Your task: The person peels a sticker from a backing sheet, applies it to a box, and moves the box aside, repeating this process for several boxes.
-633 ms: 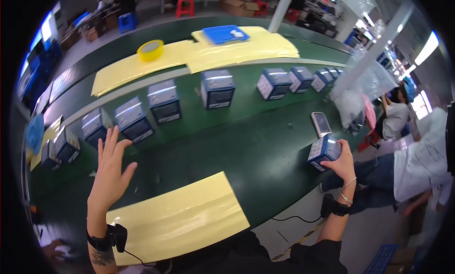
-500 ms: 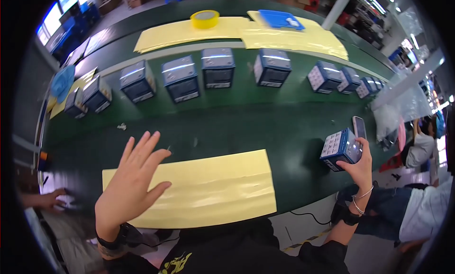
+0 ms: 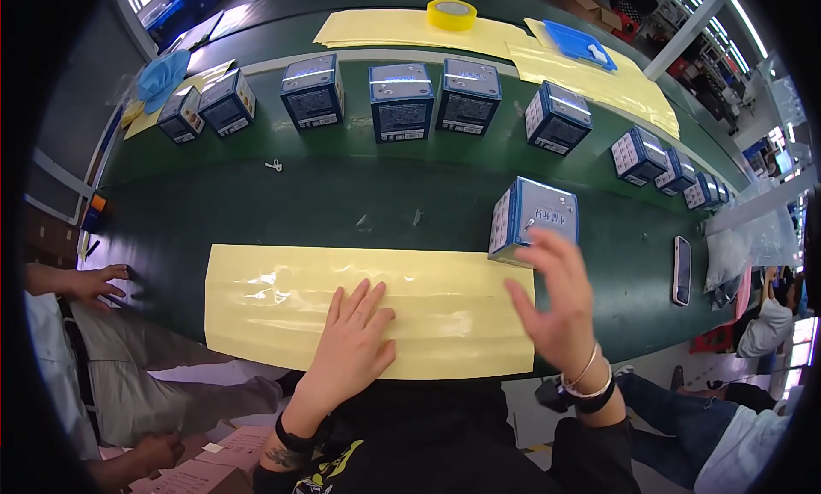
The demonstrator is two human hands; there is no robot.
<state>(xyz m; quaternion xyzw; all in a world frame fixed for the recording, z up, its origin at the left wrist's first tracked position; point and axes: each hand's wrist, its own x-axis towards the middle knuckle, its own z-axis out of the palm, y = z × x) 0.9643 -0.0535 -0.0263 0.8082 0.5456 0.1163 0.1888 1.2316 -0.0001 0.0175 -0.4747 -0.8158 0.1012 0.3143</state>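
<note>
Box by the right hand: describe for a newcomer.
On the green table, find the nearest yellow sheet. The blue box stands at its far right corner, by the right hand. Unlike the boxes lined up behind, it stands outside their row.

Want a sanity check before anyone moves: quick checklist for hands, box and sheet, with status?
1. Left hand on the near yellow sheet, fingers spread: ok.
2. Right hand open, thumb apart from fingers: ok.
3. Right hand off the nearest blue box: cannot tell, fingertips overlap it in view.
4. That box upright: ok.
5. Sheet smooth: not ok, shallow ripples show.
6. Phone clear of both hands: ok.
</note>
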